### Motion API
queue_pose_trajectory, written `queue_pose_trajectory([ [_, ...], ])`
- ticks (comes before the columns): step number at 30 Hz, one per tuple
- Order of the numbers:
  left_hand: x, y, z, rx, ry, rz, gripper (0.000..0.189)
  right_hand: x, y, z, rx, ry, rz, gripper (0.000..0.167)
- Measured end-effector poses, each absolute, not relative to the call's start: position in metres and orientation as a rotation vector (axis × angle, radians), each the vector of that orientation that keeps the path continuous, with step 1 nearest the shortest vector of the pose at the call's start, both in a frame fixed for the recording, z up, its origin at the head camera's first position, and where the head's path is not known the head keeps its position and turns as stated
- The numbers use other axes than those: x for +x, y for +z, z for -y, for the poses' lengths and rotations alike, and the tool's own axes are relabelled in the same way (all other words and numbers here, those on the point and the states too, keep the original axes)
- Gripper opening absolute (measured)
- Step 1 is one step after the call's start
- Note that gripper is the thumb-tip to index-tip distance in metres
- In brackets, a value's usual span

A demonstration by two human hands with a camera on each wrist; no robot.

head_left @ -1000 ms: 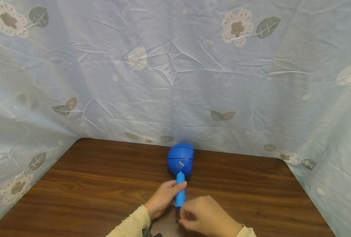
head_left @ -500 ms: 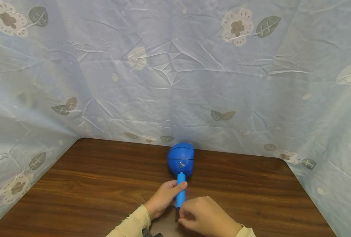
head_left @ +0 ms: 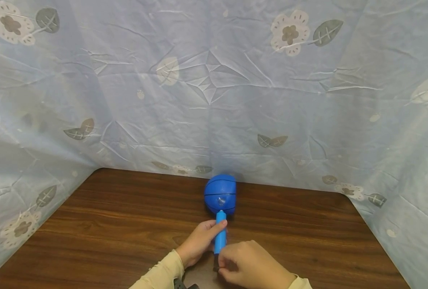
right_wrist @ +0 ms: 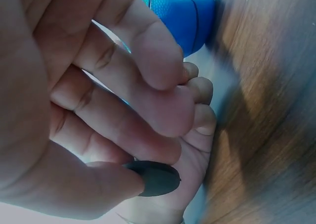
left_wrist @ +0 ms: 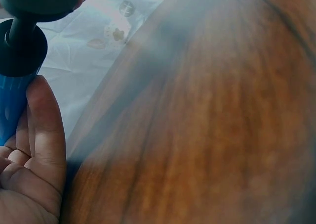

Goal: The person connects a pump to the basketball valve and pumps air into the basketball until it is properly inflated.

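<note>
At lower centre, the left hand (head_left: pixel 198 242), nearer the blue ball (head_left: pixel 220 187), curled round the pump (head_left: pixel 220 241), whose long axis pointed up-frame at the ball; further right, the right hand (head_left: pixel 251 263) pinched the pump's dark handle (right_wrist: pixel 162 178).

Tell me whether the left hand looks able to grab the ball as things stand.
Probably not: the left hand grips the pump. Were it free, nothing besides the pump seems to stand between it and the ball.
</note>
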State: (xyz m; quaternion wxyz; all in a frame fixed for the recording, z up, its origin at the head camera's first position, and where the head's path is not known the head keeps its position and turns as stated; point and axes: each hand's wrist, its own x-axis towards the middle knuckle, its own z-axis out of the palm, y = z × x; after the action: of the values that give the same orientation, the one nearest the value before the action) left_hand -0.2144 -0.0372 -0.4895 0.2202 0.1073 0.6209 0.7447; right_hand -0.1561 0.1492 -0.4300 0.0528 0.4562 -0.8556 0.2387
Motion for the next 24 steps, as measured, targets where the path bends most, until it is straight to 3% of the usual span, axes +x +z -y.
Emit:
queue_pose_trajectory([
  [13, -0.213, -0.487, 0.039, 0.339, 1.986, -1.777, 0.05, -0.152, -0.428, -0.149, 1.422, 0.783, 2.729, 0.014],
  [24, -0.214, -0.488, 0.038, 0.319, 2.003, -1.783, 0.057, -0.144, -0.427, -0.139, 1.66, 0.794, 2.787, 0.012],
])
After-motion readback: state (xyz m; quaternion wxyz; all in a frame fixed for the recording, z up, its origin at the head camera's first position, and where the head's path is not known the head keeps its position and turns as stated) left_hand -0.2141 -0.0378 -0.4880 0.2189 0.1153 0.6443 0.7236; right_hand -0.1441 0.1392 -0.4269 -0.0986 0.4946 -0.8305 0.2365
